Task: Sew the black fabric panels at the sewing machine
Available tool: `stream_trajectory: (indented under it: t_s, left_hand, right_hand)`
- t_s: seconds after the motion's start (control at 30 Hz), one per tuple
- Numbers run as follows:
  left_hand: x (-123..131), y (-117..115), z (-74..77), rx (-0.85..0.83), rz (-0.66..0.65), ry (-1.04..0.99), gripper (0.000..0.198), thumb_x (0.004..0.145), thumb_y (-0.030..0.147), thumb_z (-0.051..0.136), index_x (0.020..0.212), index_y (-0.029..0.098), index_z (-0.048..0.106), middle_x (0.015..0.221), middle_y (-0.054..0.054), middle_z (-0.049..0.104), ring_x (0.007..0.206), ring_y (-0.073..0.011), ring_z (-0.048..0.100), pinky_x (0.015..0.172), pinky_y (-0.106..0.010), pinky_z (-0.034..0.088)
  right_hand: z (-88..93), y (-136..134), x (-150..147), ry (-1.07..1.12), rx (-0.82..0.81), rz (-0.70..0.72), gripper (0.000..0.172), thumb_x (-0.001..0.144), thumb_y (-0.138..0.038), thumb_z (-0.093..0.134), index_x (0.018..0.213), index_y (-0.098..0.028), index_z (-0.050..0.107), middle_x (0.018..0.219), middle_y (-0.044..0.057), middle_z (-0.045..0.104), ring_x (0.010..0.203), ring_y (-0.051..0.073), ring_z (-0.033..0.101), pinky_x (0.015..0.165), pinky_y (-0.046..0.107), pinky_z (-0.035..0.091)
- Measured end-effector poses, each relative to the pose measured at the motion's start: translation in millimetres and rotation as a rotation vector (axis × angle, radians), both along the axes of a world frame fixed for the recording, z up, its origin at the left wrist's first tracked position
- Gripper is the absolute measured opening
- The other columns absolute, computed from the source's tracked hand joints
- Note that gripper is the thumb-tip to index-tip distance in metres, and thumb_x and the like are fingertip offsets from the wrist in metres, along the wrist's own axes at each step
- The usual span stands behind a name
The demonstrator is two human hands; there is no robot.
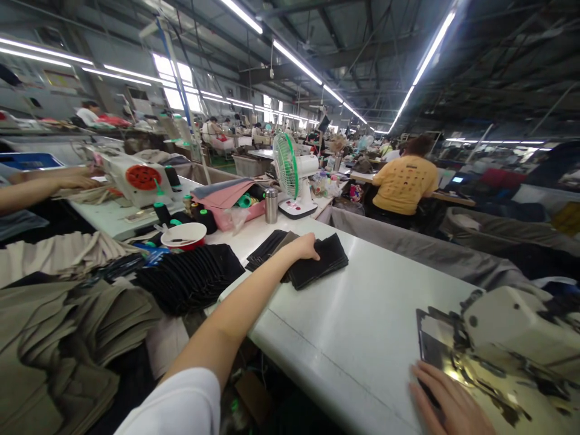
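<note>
left hand (307,246) curled over a loose stack of flat black fabric pieces (324,266) right under it, can't tell if clamped; right hand (453,402) has fingers slightly apart beside the cream metal sewing machine (502,326). risk: uneven pinch could skew layers or drag plies from the dark fabric pile (264,249) just beside the grip.

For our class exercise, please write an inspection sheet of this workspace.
Surface: pale tabletop with bright reflections.
Job's things: black fabric pieces on the tabletop; sewing machine at right.
Clutter: fan, metal flask, red-and-white bowl.
Hands: left hand on the black fabric pieces, grip partly hidden; right hand outstretched beside the sewing machine.
Cables: nothing clearly seen.
Surroundings: co-worker in a yellow shirt, back turned; ceiling strip lights.
</note>
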State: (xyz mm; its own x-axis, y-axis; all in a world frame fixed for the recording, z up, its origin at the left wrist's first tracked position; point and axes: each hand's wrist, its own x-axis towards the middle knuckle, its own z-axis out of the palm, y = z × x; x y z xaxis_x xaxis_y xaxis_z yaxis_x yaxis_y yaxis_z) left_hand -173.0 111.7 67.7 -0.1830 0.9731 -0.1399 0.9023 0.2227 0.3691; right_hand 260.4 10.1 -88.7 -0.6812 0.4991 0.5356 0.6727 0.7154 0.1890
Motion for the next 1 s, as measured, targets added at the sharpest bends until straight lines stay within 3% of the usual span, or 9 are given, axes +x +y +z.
stream_trajectory:
  t_s: [0.23, 0.33, 0.5, 0.67, 0.77, 0.9, 1.0]
  left_hand:
    - [-6, 0, -10.6, -0.062, 0.13, 0.184, 0.083, 0.064, 0.045, 0.088, 0.134, 0.016, 0.056, 0.148, -0.024, 0.047, 0.14, -0.0424, 0.04, 0.107, -0.049, 0.043]
    - [-10, 5, -14.0, -0.08, 0.17, 0.2, 0.091, 0.06, 0.052, 0.088, 0.136, 0.016, 0.056, 0.147, -0.026, 0.047, 0.139, -0.0444, 0.04, 0.108, -0.052, 0.041]
    - [-15, 13, -17.1, -0.076, 0.166, 0.183, 0.088, 0.055, 0.051, 0.091, 0.131, 0.018, 0.062, 0.147, -0.024, 0.05, 0.139, -0.0446, 0.042, 0.11, -0.051, 0.039]
    - [-20, 18, -14.1, -0.099, 0.167, 0.126, 0.088, 0.047, 0.048, 0.094, 0.124, 0.018, 0.067, 0.14, -0.024, 0.058, 0.13, -0.0463, 0.052, 0.105, -0.049, 0.046]
    - [-21, 17, -12.5, -0.087, 0.163, 0.096, 0.086, 0.048, 0.046, 0.094, 0.123, 0.017, 0.067, 0.139, -0.022, 0.059, 0.13, -0.0442, 0.054, 0.103, -0.045, 0.048]
    - [-21, 12, -10.6, -0.07, 0.133, 0.023, 0.071, 0.059, 0.043, 0.089, 0.121, 0.016, 0.066, 0.129, -0.016, 0.068, 0.117, -0.0325, 0.066, 0.092, -0.032, 0.053]
    - [-26, 9, -7.3, -0.055, 0.132, -0.02, 0.065, 0.067, 0.045, 0.084, 0.121, 0.015, 0.064, 0.124, -0.014, 0.071, 0.109, -0.028, 0.07, 0.086, -0.028, 0.054]
  right_hand:
    - [-6.8, 3, -12, -0.032, -0.026, -0.014, 0.037, 0.098, -0.049, 0.05, 0.118, -0.027, 0.071, 0.121, 0.005, 0.073, 0.099, 0.025, 0.074, 0.079, 0.037, 0.062]
    - [-6.0, 2, -11, -0.044, -0.031, -0.02, 0.037, 0.098, -0.048, 0.05, 0.12, -0.026, 0.07, 0.123, 0.006, 0.073, 0.102, 0.026, 0.074, 0.081, 0.039, 0.062]
    - [-7.1, 2, -9, -0.056, -0.002, -0.002, 0.035, 0.097, -0.046, 0.051, 0.118, -0.026, 0.071, 0.119, 0.005, 0.074, 0.098, 0.025, 0.075, 0.078, 0.038, 0.063]
    - [-10.5, 4, -8, -0.055, 0.002, 0.0, 0.036, 0.096, -0.048, 0.053, 0.12, -0.027, 0.07, 0.121, 0.004, 0.074, 0.1, 0.026, 0.074, 0.079, 0.038, 0.063]
    - [-12.2, 5, -6, -0.055, 0.015, 0.004, 0.036, 0.096, -0.048, 0.053, 0.119, -0.027, 0.07, 0.12, 0.004, 0.074, 0.099, 0.026, 0.074, 0.078, 0.038, 0.063]
    - [-12.3, 6, -2, -0.053, 0.021, 0.015, 0.033, 0.096, -0.047, 0.053, 0.116, -0.027, 0.072, 0.119, 0.004, 0.074, 0.099, 0.025, 0.074, 0.082, 0.038, 0.062]
    - [-9.9, 5, -3, -0.044, 0.012, 0.026, 0.033, 0.096, -0.047, 0.054, 0.116, -0.027, 0.072, 0.118, 0.004, 0.075, 0.099, 0.024, 0.074, 0.081, 0.036, 0.062]
